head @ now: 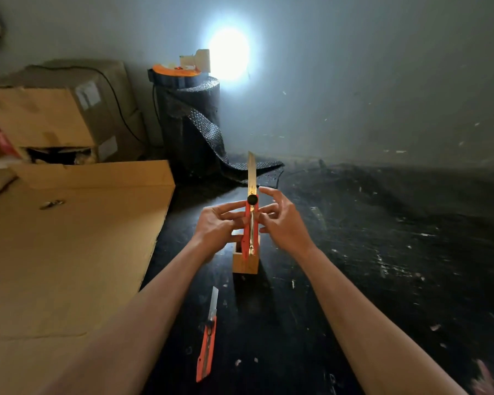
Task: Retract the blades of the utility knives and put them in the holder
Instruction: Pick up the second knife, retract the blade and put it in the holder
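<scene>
An orange utility knife (251,223) stands upright in front of me, its long blade (251,175) fully out and pointing up, with a black knob just below the blade. My left hand (216,223) grips the knife's body from the left. My right hand (283,220) is beside it on the right, fingers spread and touching or almost touching the handle. Right behind the knife's lower end stands a small wooden holder (245,262). A second orange utility knife (207,343) lies on the dark floor nearer to me, its blade also out.
A large flat sheet of cardboard (69,252) covers the left side, with cardboard boxes (54,115) behind it. A black roll of bubble wrap (191,124) stands against the wall, a bright lamp (228,52) above it. The dark floor (382,252) is littered with small scraps.
</scene>
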